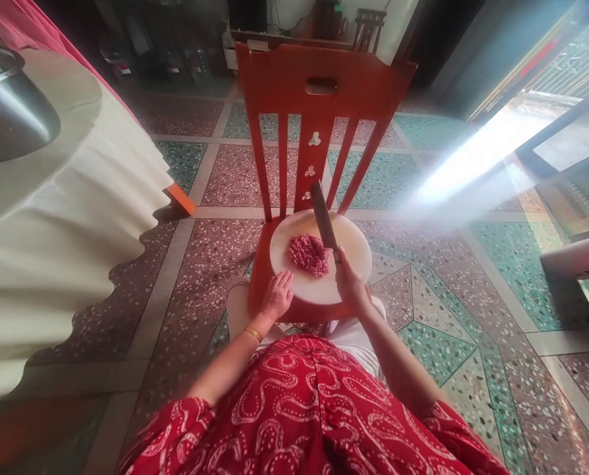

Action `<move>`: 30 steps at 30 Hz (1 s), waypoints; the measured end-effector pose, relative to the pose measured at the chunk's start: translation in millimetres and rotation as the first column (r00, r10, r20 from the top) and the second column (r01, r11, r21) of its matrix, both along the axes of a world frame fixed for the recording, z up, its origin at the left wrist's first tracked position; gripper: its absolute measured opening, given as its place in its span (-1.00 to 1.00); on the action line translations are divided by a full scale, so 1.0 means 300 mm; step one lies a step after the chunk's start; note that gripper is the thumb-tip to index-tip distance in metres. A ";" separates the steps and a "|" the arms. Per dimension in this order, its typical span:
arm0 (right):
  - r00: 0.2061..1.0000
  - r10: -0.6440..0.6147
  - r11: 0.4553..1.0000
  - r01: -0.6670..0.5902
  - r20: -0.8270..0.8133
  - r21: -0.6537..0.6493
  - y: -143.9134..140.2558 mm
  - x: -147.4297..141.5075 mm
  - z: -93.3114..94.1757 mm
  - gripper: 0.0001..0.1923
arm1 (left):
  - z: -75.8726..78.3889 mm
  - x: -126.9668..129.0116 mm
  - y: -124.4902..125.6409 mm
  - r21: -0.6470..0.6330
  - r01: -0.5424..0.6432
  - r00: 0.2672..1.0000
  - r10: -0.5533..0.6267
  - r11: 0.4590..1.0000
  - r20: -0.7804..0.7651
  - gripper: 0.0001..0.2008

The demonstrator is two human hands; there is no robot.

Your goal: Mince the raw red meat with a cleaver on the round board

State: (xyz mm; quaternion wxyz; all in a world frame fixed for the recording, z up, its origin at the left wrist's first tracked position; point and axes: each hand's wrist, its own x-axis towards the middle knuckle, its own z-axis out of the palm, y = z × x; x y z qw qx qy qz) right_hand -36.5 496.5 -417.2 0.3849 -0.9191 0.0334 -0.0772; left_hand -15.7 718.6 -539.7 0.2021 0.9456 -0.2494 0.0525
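A round white cutting board (pixel 304 290) lies on the seat of a red wooden chair in front of me. On it sits a mound of minced meat (pixel 308 255), pinkish red, left of the board's middle. My right hand (pixel 349 282) is closed around the handle of a cleaver (pixel 324 218). Its dark blade points away from me, tilted to the left, over the right side of the meat. My left hand (pixel 278 296) rests flat at the board's near left edge, fingers stretched out and apart from the meat. It holds nothing.
The chair's slatted backrest (pixel 318 79) rises behind the board. A table with a pale cloth (pixel 91 198) stands at the left, bearing a metal pot (pixel 17 112). Bright light falls through a doorway at the right. Patterned stone floor (pixel 210 264) surrounds the chair.
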 end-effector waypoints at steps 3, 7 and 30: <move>0.990 0.032 0.999 -0.035 -0.138 -0.017 0.008 0.008 -0.006 -0.48 | 0.002 -0.001 0.001 -0.007 -0.008 1.000 0.008 1.000 -0.008 -0.53; 0.995 0.034 0.999 -0.031 -0.092 0.036 0.011 0.020 0.000 -0.47 | 0.003 -0.001 0.002 -0.007 0.005 1.000 -0.005 1.000 -0.010 -0.50; 0.998 -0.005 1.000 0.005 -0.063 0.004 0.013 0.013 0.036 -0.45 | -0.018 -0.003 0.001 -0.034 -0.001 1.000 0.001 0.999 -0.009 -0.51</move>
